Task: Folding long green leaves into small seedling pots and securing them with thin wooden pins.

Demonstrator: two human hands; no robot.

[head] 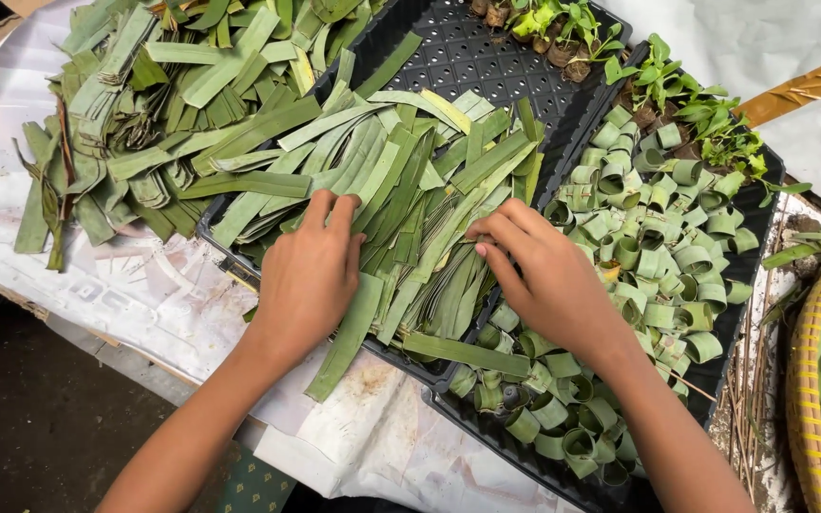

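both forearms are bare to the frame edge, no sleeves, with the left grip (308, 275) and right grip (545, 275) ungloved.

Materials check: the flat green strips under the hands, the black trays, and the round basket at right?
Flat strips: cut plant leaf, matte, ribbed lengthwise.
Black tray: likely moulded plastic; slight sheen, regular grid of holes.
Basket: looks like woven cane or plastic strapping, yellow-banded rim; hard to tell which.

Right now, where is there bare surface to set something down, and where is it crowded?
Bare patches: the black tray's perforated floor between the flat leaf strips and seedlings; the white sheet below the loose leaf heap. Crowded: under the left hand and right hand, and the rolled leaf rings.
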